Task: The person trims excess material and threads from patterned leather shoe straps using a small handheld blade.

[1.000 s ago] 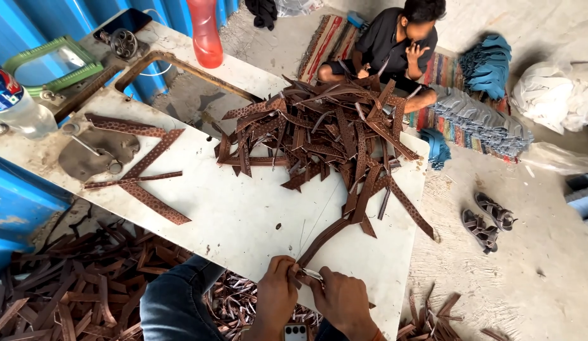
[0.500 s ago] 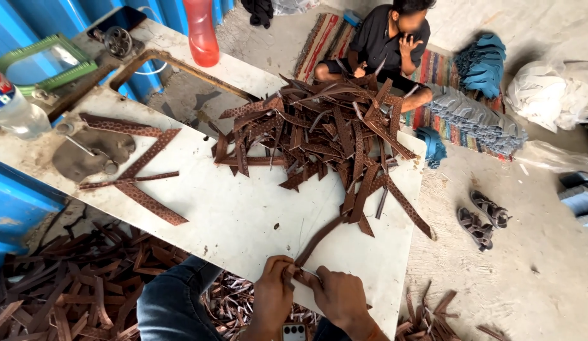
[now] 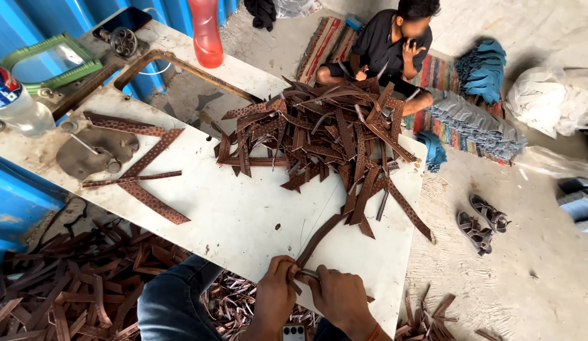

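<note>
At the near edge of the white table [image 3: 243, 215] my left hand [image 3: 276, 297] and my right hand [image 3: 337, 297] close together on the end of one long brown leather strap [image 3: 319, 239]. A thin metal tool shows between my fingers at the strap's end. The strap runs away from me toward a large pile of brown straps [image 3: 325, 139] heaped on the far side of the table. Several patterned brown straps [image 3: 145, 180] lie spread on the left part of the table.
A person sits on a striped mat [image 3: 433, 76] beyond the table. A red bottle [image 3: 205, 31], a plastic bottle [image 3: 16, 101] and a green frame [image 3: 47, 57] stand at the far left. Strap offcuts [image 3: 60, 284] cover the floor left; sandals [image 3: 480, 222] lie right.
My hands have stayed on the strap's end at the table edge, shifting only slightly. The view has drifted a little; the seated person has moved a hand near the face.
</note>
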